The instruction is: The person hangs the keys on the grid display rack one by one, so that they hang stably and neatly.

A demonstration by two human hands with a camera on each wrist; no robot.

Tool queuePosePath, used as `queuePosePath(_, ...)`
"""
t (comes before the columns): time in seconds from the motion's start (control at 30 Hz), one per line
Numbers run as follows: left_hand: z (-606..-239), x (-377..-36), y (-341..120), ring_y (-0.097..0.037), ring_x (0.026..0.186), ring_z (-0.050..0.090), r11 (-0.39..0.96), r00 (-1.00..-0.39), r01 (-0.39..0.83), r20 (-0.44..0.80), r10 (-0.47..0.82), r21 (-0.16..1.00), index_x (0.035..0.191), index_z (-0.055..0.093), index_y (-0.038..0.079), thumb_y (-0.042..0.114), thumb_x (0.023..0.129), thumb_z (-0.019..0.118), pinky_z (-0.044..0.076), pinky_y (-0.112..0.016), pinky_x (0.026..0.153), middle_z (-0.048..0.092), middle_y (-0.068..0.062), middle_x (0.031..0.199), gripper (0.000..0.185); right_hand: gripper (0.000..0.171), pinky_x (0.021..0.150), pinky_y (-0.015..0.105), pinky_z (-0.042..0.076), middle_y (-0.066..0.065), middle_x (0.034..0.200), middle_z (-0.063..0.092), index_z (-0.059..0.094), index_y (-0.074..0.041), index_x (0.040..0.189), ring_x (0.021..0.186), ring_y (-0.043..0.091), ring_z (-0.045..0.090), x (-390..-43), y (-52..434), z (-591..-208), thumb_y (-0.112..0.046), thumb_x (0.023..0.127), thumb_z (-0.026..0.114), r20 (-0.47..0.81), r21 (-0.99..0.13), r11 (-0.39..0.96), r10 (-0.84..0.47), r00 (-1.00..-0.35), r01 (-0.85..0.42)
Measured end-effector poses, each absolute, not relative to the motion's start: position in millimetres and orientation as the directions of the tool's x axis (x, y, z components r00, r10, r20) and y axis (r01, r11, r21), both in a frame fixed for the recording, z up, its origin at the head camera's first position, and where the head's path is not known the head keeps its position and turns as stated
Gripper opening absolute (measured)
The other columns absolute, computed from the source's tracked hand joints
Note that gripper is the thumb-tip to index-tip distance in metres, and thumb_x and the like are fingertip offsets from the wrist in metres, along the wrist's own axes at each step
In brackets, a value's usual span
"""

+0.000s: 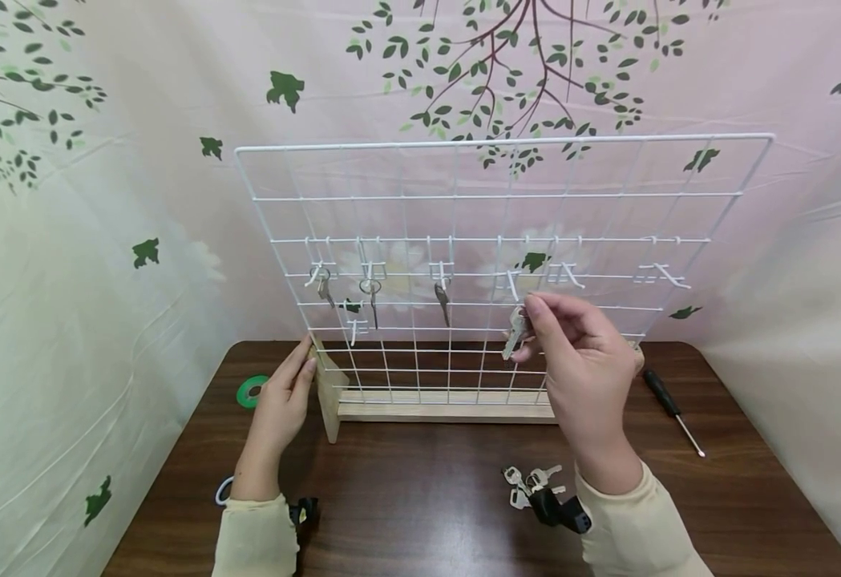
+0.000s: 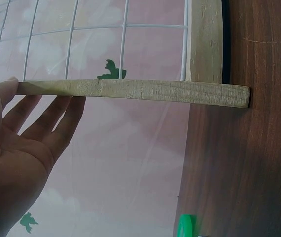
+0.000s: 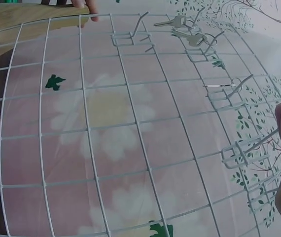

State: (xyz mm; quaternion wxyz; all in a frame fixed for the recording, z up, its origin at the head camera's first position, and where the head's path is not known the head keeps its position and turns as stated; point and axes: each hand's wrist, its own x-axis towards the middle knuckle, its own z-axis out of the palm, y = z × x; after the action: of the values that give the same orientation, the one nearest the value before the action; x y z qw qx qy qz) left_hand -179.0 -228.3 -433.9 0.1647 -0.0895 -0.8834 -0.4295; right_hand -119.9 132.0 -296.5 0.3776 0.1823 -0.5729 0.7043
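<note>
Three keys (image 1: 371,298) are hanging on the wire grid rack (image 1: 463,192); the right hand (image 1: 579,361) is pinching a fourth key (image 1: 515,332) near a free hook (image 1: 512,282) — a bunch (image 1: 531,483) is waiting at the table's front edge. The left hand (image 1: 283,401), fingers straight, is steadying the wooden foot (image 1: 328,401).

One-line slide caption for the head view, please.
Right hand pinches a key below an empty hook on the white wire grid; left hand steadies its wooden base.
</note>
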Motion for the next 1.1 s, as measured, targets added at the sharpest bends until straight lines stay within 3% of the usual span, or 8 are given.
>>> queuePosePath(0.17, -433.5, -179.1, -228.4, -0.038, 0.154, 0.048, 0.615, -0.931, 0.297, 0.364, 0.016, 0.730, 0.165, 0.042, 0.014, 0.029, 0.116, 0.046, 0.043, -0.054, 0.122, 0.044, -0.014, 0.170, 0.051, 0.013, 0.051, 0.023, 0.060, 0.003, 0.078, 0.077, 0.074, 0.014, 0.105, 0.052, 0.010, 0.069, -123.8, 131.5, -297.1, 0.003, 0.098, 0.074, 0.659, -0.716, -0.010, 0.323, -0.679, -0.698)
queuePosePath(0.5, -434.6, -179.5, -228.4, -0.040, 0.153, 0.050, 0.622, -0.928, 0.301, 0.371, 0.018, 0.723, 0.165, 0.042, 0.014, 0.028, 0.117, 0.046, 0.045, -0.056, 0.121, 0.046, -0.014, 0.169, 0.051, 0.019, 0.052, 0.022, 0.060, 0.003, 0.085, 0.077, 0.069, 0.016, 0.113, 0.060, 0.010, 0.071, -131.5, 132.4, -302.4, 0.001, 0.102, 0.068, 0.639, -0.743, -0.034, 0.261, -0.723, -0.669)
queuePosePath(0.73, -433.5, -179.3, -227.8, -0.040, 0.151, 0.051, 0.621, -0.925, 0.309, 0.380, 0.019, 0.721, 0.165, 0.043, 0.013, 0.028, 0.117, 0.046, 0.046, -0.057, 0.120, 0.047, -0.015, 0.168, 0.051, 0.029, 0.057, 0.018, 0.060, -0.001, 0.097, 0.075, 0.060, 0.020, 0.126, 0.072, 0.007, 0.073, -137.9, 131.0, -308.7, 0.001, 0.104, 0.064, 0.661, -0.735, 0.024, 0.246, -0.709, -0.677)
queuePosePath(0.97, -433.4, -179.3, -227.8, -0.040, 0.151, 0.052, 0.617, -0.920, 0.320, 0.391, 0.020, 0.719, 0.164, 0.045, 0.010, 0.026, 0.116, 0.047, 0.046, -0.055, 0.119, 0.048, -0.015, 0.167, 0.050, 0.030, 0.067, 0.016, 0.060, -0.010, 0.110, 0.069, 0.059, 0.012, 0.132, 0.081, 0.005, 0.068, -142.6, 130.7, -314.4, 0.009, 0.102, 0.063, 0.672, -0.740, 0.176, 0.215, -0.708, -0.649)
queuePosePath(1.1, -434.0, -179.7, -228.3, -0.038, 0.149, 0.054, 0.614, -0.911, 0.337, 0.411, 0.024, 0.713, 0.162, 0.046, 0.009, 0.023, 0.116, 0.049, 0.047, -0.048, 0.115, 0.050, -0.015, 0.166, 0.049, 0.032, 0.071, 0.016, 0.061, -0.001, 0.113, 0.070, 0.061, 0.008, 0.134, 0.081, 0.006, 0.069, -142.1, 131.2, -318.0, 0.007, 0.102, 0.064, 0.661, -0.749, 0.225, 0.206, -0.721, -0.623)
